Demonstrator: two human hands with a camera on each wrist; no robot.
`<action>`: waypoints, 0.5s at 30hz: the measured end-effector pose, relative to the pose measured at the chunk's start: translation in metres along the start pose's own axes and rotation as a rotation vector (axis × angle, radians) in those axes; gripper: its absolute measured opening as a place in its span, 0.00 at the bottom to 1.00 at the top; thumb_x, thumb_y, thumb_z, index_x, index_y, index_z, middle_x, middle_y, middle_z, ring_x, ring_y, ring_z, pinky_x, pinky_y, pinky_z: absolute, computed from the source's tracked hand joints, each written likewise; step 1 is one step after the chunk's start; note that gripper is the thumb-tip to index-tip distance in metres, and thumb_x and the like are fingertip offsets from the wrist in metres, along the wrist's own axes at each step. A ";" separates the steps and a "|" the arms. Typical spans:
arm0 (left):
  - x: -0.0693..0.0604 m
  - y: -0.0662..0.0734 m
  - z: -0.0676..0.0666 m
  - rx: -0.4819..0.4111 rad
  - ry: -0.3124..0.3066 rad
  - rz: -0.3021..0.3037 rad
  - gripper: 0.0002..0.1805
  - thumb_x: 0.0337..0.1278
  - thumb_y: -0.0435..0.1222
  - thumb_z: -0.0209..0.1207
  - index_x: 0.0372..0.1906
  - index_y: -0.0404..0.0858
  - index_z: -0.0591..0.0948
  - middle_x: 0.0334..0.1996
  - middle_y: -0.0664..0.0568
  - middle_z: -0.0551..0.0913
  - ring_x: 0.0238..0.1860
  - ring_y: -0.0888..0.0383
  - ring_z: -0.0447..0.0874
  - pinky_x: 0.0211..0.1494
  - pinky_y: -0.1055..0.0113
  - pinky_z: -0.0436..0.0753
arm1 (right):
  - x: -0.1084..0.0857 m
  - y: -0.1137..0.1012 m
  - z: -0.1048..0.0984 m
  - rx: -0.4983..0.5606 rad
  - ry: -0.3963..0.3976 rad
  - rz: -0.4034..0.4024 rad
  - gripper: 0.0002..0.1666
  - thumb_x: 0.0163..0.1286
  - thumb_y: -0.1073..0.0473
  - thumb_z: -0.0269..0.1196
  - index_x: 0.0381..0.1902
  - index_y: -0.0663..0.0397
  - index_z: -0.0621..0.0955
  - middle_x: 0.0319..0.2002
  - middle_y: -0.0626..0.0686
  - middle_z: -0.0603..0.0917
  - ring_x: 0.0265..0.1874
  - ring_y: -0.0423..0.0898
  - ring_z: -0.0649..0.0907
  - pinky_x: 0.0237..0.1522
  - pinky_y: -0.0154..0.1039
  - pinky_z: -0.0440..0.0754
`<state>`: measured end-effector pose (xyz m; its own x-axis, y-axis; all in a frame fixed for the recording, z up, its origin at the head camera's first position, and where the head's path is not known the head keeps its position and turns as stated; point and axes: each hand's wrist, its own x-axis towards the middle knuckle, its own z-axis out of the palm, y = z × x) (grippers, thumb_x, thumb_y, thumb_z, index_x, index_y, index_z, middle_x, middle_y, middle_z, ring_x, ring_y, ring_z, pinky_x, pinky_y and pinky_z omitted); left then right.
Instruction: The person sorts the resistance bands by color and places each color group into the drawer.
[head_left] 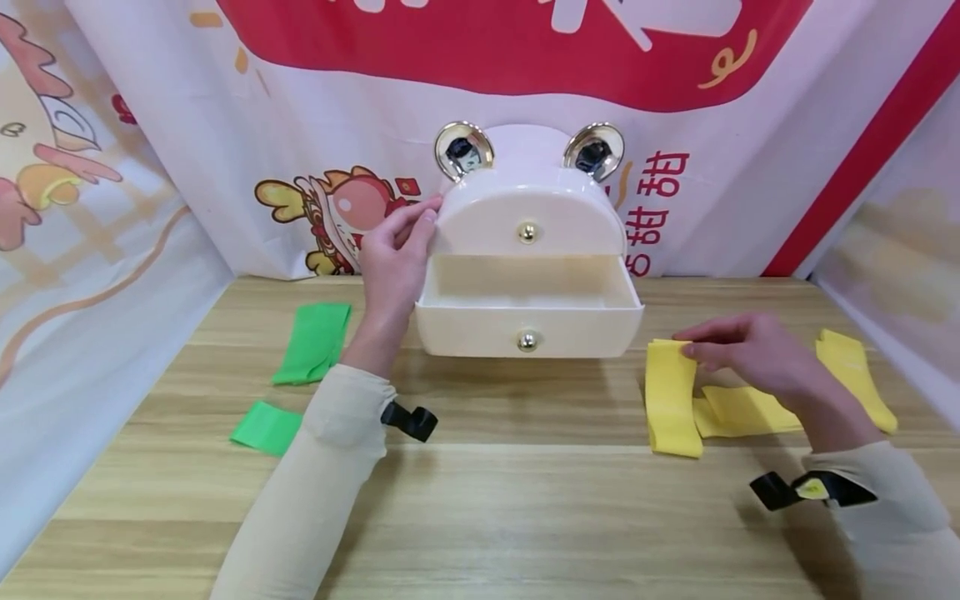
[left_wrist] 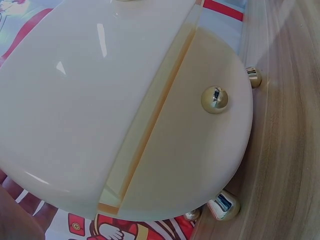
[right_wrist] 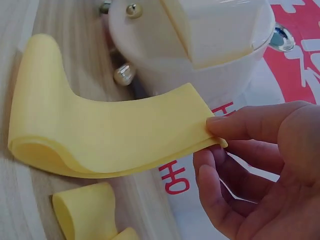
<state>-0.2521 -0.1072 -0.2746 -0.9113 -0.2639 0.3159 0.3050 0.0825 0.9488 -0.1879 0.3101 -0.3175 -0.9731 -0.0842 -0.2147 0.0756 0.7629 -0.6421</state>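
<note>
A white two-drawer storage box (head_left: 525,212) with gold knobs and two round gold-rimmed eyes stands at the back of the table. Its lower drawer (head_left: 480,332) is pulled out, and its inside looks bare. My left hand (head_left: 397,258) touches the box's left side near the upper drawer; in the left wrist view a few fingers (left_wrist: 30,210) show beside the box edge. Between thumb and fingers, my right hand (head_left: 765,358) pinches one end of a flat yellow resistance band (head_left: 672,408). The right wrist view shows the held band (right_wrist: 135,132) as a folded loop, its far end curving up.
Two more yellow bands (head_left: 750,411) (head_left: 855,375) lie around the right hand. Green bands (head_left: 313,342) (head_left: 266,427) rest left of the box, beside the left forearm. A printed cloth (head_left: 337,108) hangs behind the table and along its sides.
</note>
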 end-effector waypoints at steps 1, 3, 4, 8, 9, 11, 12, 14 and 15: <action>0.000 0.000 -0.001 0.002 0.001 0.000 0.14 0.75 0.44 0.63 0.58 0.49 0.90 0.60 0.60 0.90 0.61 0.63 0.88 0.68 0.68 0.84 | 0.000 -0.002 0.000 0.010 0.004 -0.001 0.30 0.77 0.43 0.65 0.69 0.52 0.82 0.65 0.61 0.85 0.53 0.53 0.83 0.47 0.39 0.84; 0.000 0.000 -0.002 0.000 -0.001 0.003 0.14 0.75 0.43 0.63 0.58 0.49 0.90 0.61 0.60 0.89 0.61 0.63 0.88 0.68 0.68 0.84 | -0.002 -0.005 -0.001 0.029 0.022 -0.007 0.30 0.77 0.43 0.66 0.69 0.52 0.82 0.62 0.57 0.87 0.51 0.52 0.84 0.47 0.39 0.86; 0.000 -0.001 -0.003 -0.001 -0.002 0.003 0.14 0.75 0.43 0.63 0.58 0.49 0.90 0.61 0.60 0.89 0.61 0.63 0.88 0.68 0.68 0.84 | -0.002 -0.007 -0.002 0.034 0.033 -0.012 0.30 0.76 0.42 0.66 0.68 0.51 0.83 0.60 0.54 0.88 0.51 0.50 0.84 0.46 0.38 0.86; 0.000 0.000 -0.003 -0.005 -0.005 0.002 0.14 0.75 0.43 0.63 0.58 0.49 0.90 0.61 0.60 0.89 0.60 0.63 0.88 0.67 0.68 0.85 | -0.007 -0.014 -0.003 0.065 0.078 -0.045 0.29 0.75 0.42 0.67 0.67 0.51 0.84 0.48 0.34 0.88 0.46 0.44 0.84 0.43 0.36 0.87; 0.000 0.000 -0.003 -0.002 -0.004 0.001 0.14 0.75 0.43 0.63 0.58 0.49 0.90 0.61 0.61 0.89 0.60 0.63 0.89 0.67 0.68 0.85 | -0.008 -0.015 -0.004 0.080 0.086 -0.054 0.29 0.76 0.43 0.67 0.67 0.52 0.84 0.46 0.29 0.88 0.45 0.42 0.84 0.43 0.36 0.87; 0.000 0.000 -0.003 -0.001 -0.005 0.000 0.14 0.75 0.44 0.63 0.58 0.49 0.90 0.61 0.61 0.89 0.60 0.63 0.89 0.67 0.68 0.85 | -0.011 -0.017 -0.005 0.110 0.109 -0.070 0.27 0.77 0.44 0.67 0.66 0.52 0.84 0.43 0.24 0.86 0.43 0.39 0.85 0.42 0.34 0.87; 0.000 0.000 -0.003 -0.001 -0.007 0.000 0.14 0.75 0.44 0.63 0.58 0.49 0.90 0.61 0.61 0.89 0.60 0.63 0.89 0.67 0.67 0.85 | -0.013 -0.018 -0.005 0.128 0.125 -0.081 0.26 0.77 0.45 0.66 0.66 0.52 0.84 0.42 0.23 0.86 0.42 0.38 0.84 0.41 0.33 0.86; 0.000 0.000 -0.003 -0.005 -0.008 0.002 0.14 0.75 0.44 0.63 0.58 0.49 0.90 0.61 0.61 0.89 0.60 0.62 0.89 0.67 0.67 0.85 | -0.016 -0.019 -0.007 0.171 0.163 -0.113 0.23 0.77 0.48 0.66 0.64 0.52 0.86 0.41 0.23 0.86 0.40 0.37 0.84 0.39 0.32 0.85; 0.000 0.000 -0.003 -0.004 -0.007 0.003 0.14 0.75 0.44 0.63 0.58 0.49 0.90 0.61 0.61 0.89 0.60 0.62 0.89 0.67 0.67 0.85 | -0.017 -0.020 -0.008 0.193 0.182 -0.131 0.22 0.77 0.50 0.67 0.63 0.51 0.86 0.41 0.24 0.87 0.38 0.37 0.84 0.37 0.32 0.85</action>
<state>-0.2511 -0.1100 -0.2749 -0.9124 -0.2570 0.3184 0.3084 0.0796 0.9479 -0.1747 0.3010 -0.2950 -0.9990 -0.0442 0.0032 -0.0298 0.6157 -0.7874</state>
